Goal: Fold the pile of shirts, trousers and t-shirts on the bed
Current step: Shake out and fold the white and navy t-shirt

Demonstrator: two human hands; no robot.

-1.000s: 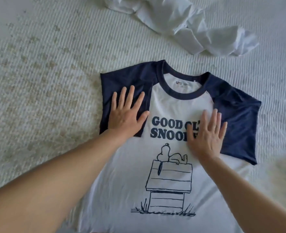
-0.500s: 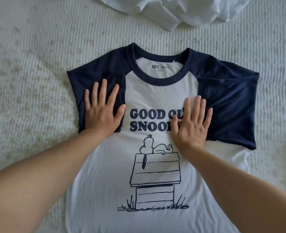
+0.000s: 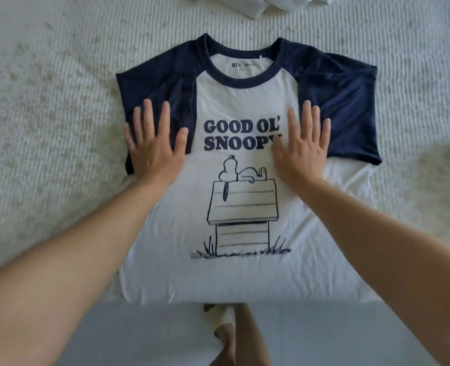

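Both palms flat on the t-shirt (image 3: 245, 273), smoothing it on the bed (image 3: 46, 128).

My left hand (image 3: 153, 151) lies spread on the folded-in navy sleeve, my right hand (image 3: 301, 151) spread beside the print; neither grips cloth. Bare bedspread borders the t-shirt left and right; white clothes (image 3: 260, 3) lie beyond its collar. Since half a second ago, the t-shirt's hem has come into view.

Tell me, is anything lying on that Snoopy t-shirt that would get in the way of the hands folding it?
Nothing visible does. The left hand and right hand lie flat, directly on the t-shirt. The white clothes sit apart, further up the bed.
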